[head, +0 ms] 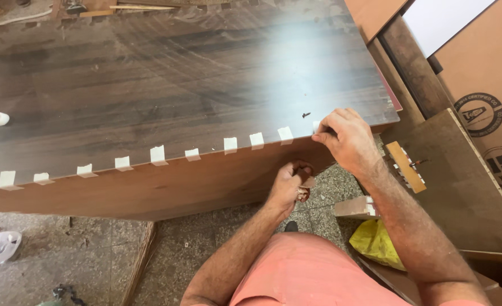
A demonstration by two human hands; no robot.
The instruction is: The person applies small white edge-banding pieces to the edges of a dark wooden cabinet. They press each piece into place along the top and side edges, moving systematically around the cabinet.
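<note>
A row of pale tape strips folds over the dark wood panel's front edge. The right hand pinches the endmost strip at the corner. Below the edge, the left hand is clenched around a small tape roll.

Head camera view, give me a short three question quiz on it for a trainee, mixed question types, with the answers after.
1. True or false: the right hand presses a piece of tape at the top edge of the dark panel.
2. Multiple choice: where is the left hand? A) flat on top of the panel B) below the edge, against the brown side face C) on the yellow bag
3. Fill in: a row of pale tape strips folds over the panel's near ____.

Key:
1. True.
2. B; it is closed on a small object, too hidden to identify.
3. Edge.
</note>
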